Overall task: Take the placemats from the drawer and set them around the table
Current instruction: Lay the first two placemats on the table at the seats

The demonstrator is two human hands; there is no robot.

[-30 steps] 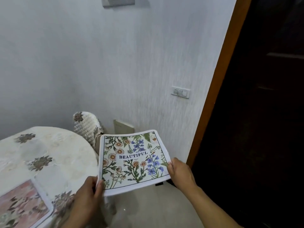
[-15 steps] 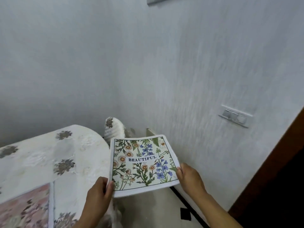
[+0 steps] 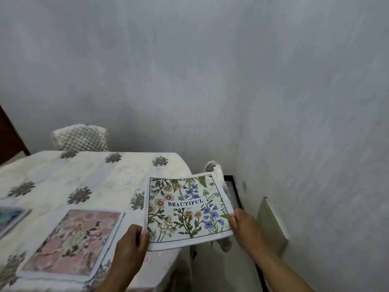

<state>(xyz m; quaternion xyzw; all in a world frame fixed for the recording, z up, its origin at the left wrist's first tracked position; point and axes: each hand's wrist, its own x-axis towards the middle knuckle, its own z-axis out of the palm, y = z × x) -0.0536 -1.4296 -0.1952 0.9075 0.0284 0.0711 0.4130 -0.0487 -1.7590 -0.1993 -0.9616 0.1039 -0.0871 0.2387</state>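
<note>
The left hand (image 3: 130,243) pinches the near left corner of the flower mat (image 3: 187,211), with its thumb on top; the right hand (image 3: 244,228) grips the near right corner, thumb on the edge; the mat is held out flat between both hands, face up, with the word BEAUTIFUL in the middle; its left part is over the right end of the table (image 3: 63,178) and its right part sticks out past the edge; I cannot tell if it touches the cloth; just to the left a pink mat (image 3: 71,243) lies flat on the table; further left a blue mat (image 3: 10,216) peeks in, all blurry; the table has a pale cloth with brown flowers; a chair (image 3: 81,137) with a bumpy cover stands behind the table by the wall (image 3: 210,81); the top of a second chair (image 3: 214,167) shows just past the flower mat's far corner; a pale panel (image 3: 271,224) sits low on the right wall.
</note>
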